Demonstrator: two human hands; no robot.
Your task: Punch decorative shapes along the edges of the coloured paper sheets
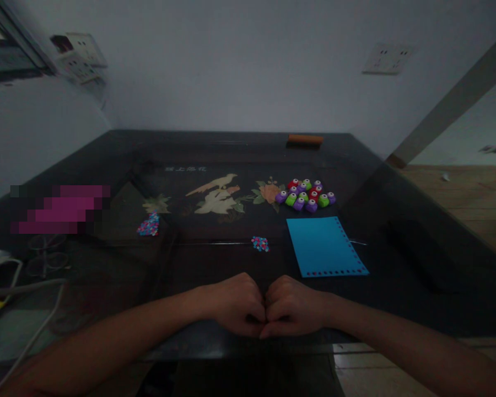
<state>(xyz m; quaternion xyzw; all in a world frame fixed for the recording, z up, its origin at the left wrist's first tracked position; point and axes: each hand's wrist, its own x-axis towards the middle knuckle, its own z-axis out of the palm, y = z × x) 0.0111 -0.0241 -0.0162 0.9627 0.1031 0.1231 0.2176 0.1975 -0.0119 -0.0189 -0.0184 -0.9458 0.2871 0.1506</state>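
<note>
My left hand (240,305) and my right hand (292,306) are both closed into fists at the near edge of the dark table. Their knuckles touch, and nothing shows in either one. Ahead and to the right lies a bright blue sheet (324,242) with small dark red dots along its near and right edges. A thin pale stick (359,242) pokes out past its right side. Just beyond my fists is a small heap of pink, blue and white bits (260,243). Farther left sits a larger heap of similar bits (149,225).
Behind the sheet stand several small purple, green and red pieces with white round tops (303,194). An orange-brown cylinder (305,139) lies at the back. A dark flat object (421,253) rests at right. Glasses (47,256) and white cables (60,286) are at left.
</note>
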